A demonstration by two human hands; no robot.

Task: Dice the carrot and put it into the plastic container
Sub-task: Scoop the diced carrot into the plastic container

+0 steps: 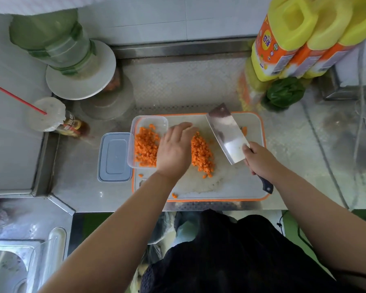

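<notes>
Transfer stage of dicing, taking the cutting board (pixel 230 187) as landmark: we keep the plastic container (pixel 149 123) on the board's left end so that dice travel only a short way; it already holds part of the diced carrot (pixel 146 148), while a second heap (pixel 202 154) lies at the board's centre. Our left hand (pixel 174 150), fingers relaxed and extended, sits between container and heap, placed, we judge, to sweep the heap leftward. Our right hand (pixel 261 160) grips the cleaver (pixel 227 134) by its handle, the blade tilted over the board's right half, ready to scoop. The lid (pixel 114 156) rests just off the board's left edge; stray dice (pixel 174 195) lie near its front edge
</notes>
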